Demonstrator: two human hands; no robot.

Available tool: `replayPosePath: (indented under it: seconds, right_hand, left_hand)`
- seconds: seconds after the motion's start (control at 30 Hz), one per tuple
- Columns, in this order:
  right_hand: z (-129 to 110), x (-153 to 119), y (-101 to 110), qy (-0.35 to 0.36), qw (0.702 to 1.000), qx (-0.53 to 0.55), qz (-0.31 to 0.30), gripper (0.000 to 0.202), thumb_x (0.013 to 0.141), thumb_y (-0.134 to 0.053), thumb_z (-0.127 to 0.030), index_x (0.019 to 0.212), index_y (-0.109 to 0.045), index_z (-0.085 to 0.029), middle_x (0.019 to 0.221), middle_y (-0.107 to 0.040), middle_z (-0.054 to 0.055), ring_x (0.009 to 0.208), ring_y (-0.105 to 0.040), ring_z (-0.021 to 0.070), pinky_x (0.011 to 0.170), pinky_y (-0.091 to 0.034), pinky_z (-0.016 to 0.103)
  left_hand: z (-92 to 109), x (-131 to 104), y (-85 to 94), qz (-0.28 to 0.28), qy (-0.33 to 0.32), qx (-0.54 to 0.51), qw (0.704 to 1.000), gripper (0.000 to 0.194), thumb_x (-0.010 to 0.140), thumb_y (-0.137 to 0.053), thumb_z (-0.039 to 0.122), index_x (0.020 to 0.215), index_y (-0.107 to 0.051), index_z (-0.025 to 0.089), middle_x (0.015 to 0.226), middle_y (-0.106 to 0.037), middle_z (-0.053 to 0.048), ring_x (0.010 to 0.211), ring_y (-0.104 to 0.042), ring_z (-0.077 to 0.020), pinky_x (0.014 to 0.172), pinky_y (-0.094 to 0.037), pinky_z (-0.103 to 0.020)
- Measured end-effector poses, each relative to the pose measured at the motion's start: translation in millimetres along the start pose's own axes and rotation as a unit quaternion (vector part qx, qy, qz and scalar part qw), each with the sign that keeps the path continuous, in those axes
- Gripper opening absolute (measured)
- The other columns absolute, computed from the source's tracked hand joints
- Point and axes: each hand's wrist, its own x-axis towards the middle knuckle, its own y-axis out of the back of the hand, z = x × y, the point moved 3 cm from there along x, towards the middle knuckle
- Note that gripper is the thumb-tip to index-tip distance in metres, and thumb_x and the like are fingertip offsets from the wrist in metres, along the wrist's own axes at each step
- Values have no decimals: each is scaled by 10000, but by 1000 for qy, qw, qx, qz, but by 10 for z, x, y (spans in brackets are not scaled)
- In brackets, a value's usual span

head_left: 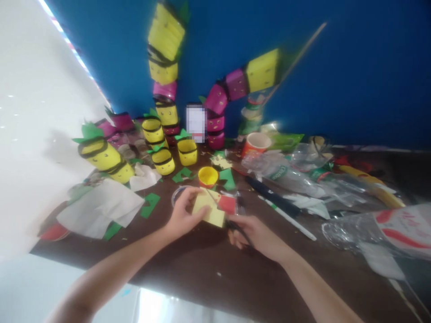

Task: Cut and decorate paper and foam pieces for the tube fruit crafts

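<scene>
My left hand [186,211] pinches a pale yellow sheet of paper [215,217] by its left side, thumb on top. A pair of scissors [243,232] with dark handles is gripped in my right hand [252,235]. Its blades point up and left across the paper, though blur hides whether they cut into it. A small red piece [227,204] shows by the sheet's right edge. Just behind the paper stands a small yellow cup [208,176]. Green paper scraps [228,179] lie around it.
Yellow cups with faces [163,161] and stacked purple ones [216,121] stand at the back against a blue wall. White paper [104,208] lies at left. Plastic bottles [400,229], a red cup [257,142] and a dark marker-like stick [272,195] crowd the right.
</scene>
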Motion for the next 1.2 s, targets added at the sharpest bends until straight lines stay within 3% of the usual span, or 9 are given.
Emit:
replayPosePath:
  seconds: [0.2,0.43,0.67,0.8,1.0,1.2]
  right_hand:
    - [-29,-9,0,-5,1000,9,1,497,670,-635,-537,929,-632,-113,598,-544,11,498,-460,85,479,-393,222]
    - [-9,-15,17,-9,1000,11,-4,308,700,-655,-405,817,-630,-121,595,-556,5,497,-470,78,479,-387,212]
    - [-18,-23,28,-18,1000,14,-4,253,696,-649,-355,799,-652,-124,602,-567,8,507,-481,82,486,-394,218]
    - [-7,-21,36,-18,1000,20,-1,247,691,-644,-314,852,-662,-127,600,-569,3,500,-474,78,485,-396,216]
    - [49,-14,48,-20,1000,22,0,392,707,-634,-240,1082,-615,-126,589,-564,-11,480,-459,68,483,-394,210]
    - [71,-19,58,-23,999,23,-2,388,712,-633,-217,1088,-614,-125,593,-576,-8,486,-477,72,483,-398,206]
  left_hand:
    - [4,2,-1,6,2,-3,1000,297,718,-647,222,971,-495,190,919,-592,-44,807,-601,-140,662,-501,-231]
    - [-11,14,16,13,20,-17,1000,303,714,-648,226,971,-493,185,906,-592,-46,799,-595,-136,659,-497,-229]
    - [3,22,25,13,22,2,1000,312,716,-648,250,978,-494,181,911,-592,-52,806,-595,-147,645,-494,-232]
    - [1,22,34,15,17,10,1000,306,719,-646,247,978,-497,183,920,-583,-50,822,-590,-150,663,-492,-237]
    - [-2,31,58,21,2,33,999,286,729,-633,227,978,-500,182,928,-558,-50,846,-574,-155,709,-481,-256]
    - [-15,39,90,39,-12,71,997,305,720,-636,220,993,-503,185,947,-547,-52,875,-556,-167,736,-470,-272]
